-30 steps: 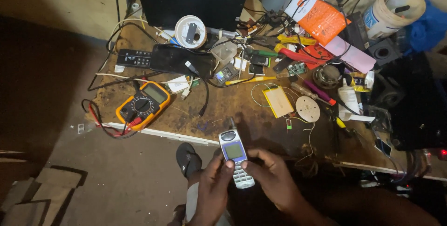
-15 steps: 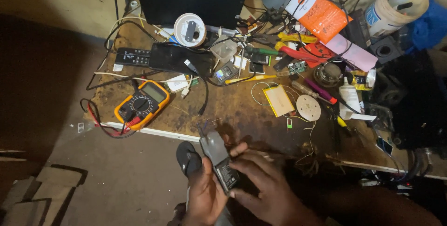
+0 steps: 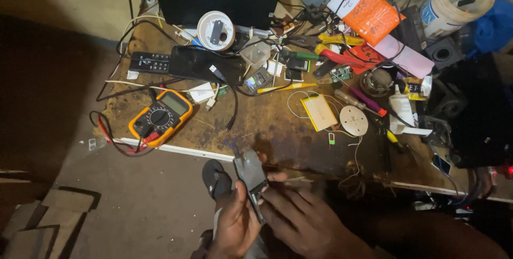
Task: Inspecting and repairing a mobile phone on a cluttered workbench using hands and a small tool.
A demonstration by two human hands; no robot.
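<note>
Two hands on one small grey handset, held just below the front edge of the cluttered brown wooden workbench. Left hand is wrapped around its lower end, fingers curled shut on it. Right hand lies over the side, fingertips pressed against the casing. Orange-cased multimeter sits up left on the bench, well apart.

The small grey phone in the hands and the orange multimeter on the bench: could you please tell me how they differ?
The grey phone is held off the bench by the left hand and right hand; the orange multimeter lies flat on the workbench. The grey phone is narrow and turned edge-on; the orange multimeter is wider and faces up, showing its dial and display. Red and black leads trail from the orange multimeter; none show on the grey phone. Both are handheld electronic devices.
</note>
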